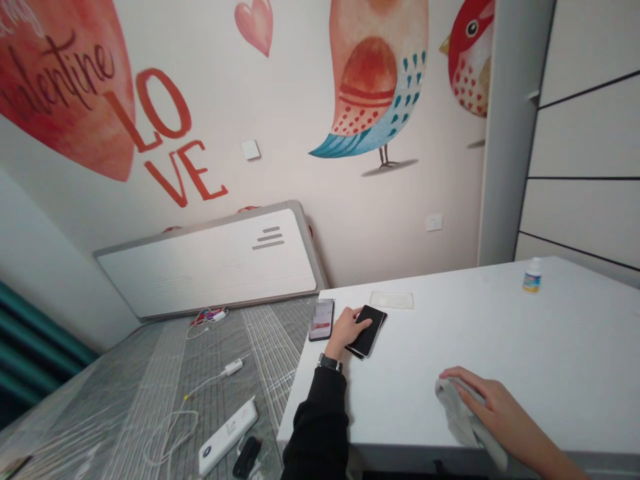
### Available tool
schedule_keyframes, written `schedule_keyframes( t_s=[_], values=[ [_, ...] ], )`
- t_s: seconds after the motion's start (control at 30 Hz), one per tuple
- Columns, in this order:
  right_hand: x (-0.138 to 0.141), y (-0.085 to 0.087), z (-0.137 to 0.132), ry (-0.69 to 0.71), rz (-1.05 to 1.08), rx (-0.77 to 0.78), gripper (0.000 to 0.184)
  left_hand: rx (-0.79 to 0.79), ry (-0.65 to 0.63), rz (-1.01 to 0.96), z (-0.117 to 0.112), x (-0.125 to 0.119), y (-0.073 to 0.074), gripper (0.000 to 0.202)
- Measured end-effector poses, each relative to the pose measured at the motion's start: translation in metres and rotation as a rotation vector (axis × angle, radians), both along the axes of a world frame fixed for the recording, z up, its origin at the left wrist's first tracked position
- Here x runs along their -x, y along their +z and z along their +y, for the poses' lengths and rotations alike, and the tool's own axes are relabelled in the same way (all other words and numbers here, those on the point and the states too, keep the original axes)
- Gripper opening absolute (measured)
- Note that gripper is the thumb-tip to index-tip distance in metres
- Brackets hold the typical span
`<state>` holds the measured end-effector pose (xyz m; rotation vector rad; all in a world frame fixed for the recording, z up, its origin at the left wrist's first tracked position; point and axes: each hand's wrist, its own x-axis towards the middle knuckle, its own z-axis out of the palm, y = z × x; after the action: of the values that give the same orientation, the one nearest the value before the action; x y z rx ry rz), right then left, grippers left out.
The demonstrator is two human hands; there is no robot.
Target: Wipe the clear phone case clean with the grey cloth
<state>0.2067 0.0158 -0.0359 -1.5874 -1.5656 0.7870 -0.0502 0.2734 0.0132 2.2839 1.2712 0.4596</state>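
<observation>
My left hand, with a watch on its wrist, grips a black phone-like slab at its left side. The thumb lies across its top, and the edge of a second flat piece shows just beneath it. Left of that hand, a phone with a lit screen rests at the table's corner. A grey cloth is bunched in my right hand, over the table's front part. The fingers curl round the cloth and its lower end hangs near the front edge.
On the white table lie a clear flat case and, farther right, a small white bottle. A bed adjoins on the left, holding a white power bank, a black object and a charging cable.
</observation>
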Motion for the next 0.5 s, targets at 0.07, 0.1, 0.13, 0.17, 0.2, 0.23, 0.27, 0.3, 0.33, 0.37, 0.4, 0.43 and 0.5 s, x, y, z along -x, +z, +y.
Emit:
schedule_keyframes(
  t_s=[0.07,0.1,0.13,0.17,0.2,0.23,0.27,0.3,0.33,0.37,0.4,0.43,0.5],
  values=[
    [0.001,0.001,0.001,-0.003,-0.018,-0.012,0.058,-0.024,-0.012,0.037,0.001,0.001,-0.001,0.044],
    [0.002,0.002,0.001,-0.004,-0.026,-0.017,0.060,-0.032,-0.019,0.052,0.002,0.001,-0.002,0.044],
    [0.002,0.002,0.001,-0.004,-0.035,-0.021,0.060,-0.039,-0.026,0.065,0.002,0.001,-0.002,0.044],
    [0.003,0.001,0.002,-0.003,-0.043,-0.025,0.061,-0.047,-0.032,0.076,0.001,0.001,-0.002,0.044],
    [0.003,0.000,0.002,-0.004,-0.051,-0.028,0.062,-0.055,-0.036,0.085,0.000,0.001,-0.002,0.043],
    [0.003,-0.002,0.002,-0.008,-0.057,-0.033,0.062,-0.065,-0.034,0.092,-0.001,0.001,-0.002,0.043],
    [0.003,-0.005,0.001,-0.015,-0.062,-0.041,0.062,-0.076,-0.026,0.099,-0.002,0.000,-0.001,0.043],
    [0.003,-0.009,0.000,-0.025,-0.066,-0.053,0.062,-0.089,-0.013,0.104,-0.004,0.000,-0.001,0.043],
    [0.003,-0.012,-0.001,-0.037,-0.068,-0.066,0.061,-0.102,0.001,0.109,-0.006,-0.001,0.000,0.043],
    [0.003,-0.015,-0.001,-0.050,-0.069,-0.081,0.060,-0.115,0.015,0.115,-0.008,-0.002,0.000,0.043],
    [0.002,-0.016,-0.001,-0.059,-0.069,-0.097,0.059,-0.126,0.026,0.124,-0.011,-0.003,0.000,0.043],
    [0.001,-0.015,0.002,-0.063,-0.071,-0.113,0.059,-0.135,0.031,0.134,-0.014,-0.004,0.000,0.043],
    [-0.002,-0.006,0.014,-0.068,-0.119,-0.130,0.057,-0.149,0.033,0.161,-0.020,-0.006,0.000,0.045]
  ],
)
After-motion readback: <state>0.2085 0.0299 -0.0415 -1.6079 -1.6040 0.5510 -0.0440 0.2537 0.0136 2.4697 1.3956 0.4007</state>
